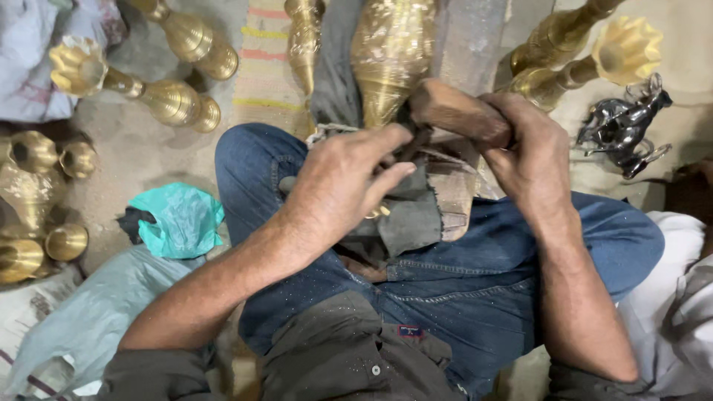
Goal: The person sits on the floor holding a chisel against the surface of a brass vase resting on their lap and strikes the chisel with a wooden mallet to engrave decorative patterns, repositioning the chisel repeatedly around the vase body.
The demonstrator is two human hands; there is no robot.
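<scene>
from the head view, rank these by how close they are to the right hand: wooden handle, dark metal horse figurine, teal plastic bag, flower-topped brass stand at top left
1. Brown wooden handle: gripped in the right hand.
2. Dark shiny metal horse figurine: on the floor just right of that hand.
3. Crumpled teal plastic bag: floor at left, beyond the left knee.
4. Flower-topped brass stand: lying at top left, farthest.

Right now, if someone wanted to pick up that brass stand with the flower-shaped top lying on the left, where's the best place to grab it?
Probably the narrow stem of the brass stand, just behind its flower-shaped cup. It lies on its side on the sandy floor, so come from above, fingers across the stem. The cup and the ribbed bulb flare out either side, which should stop a hand from sliding.
</scene>
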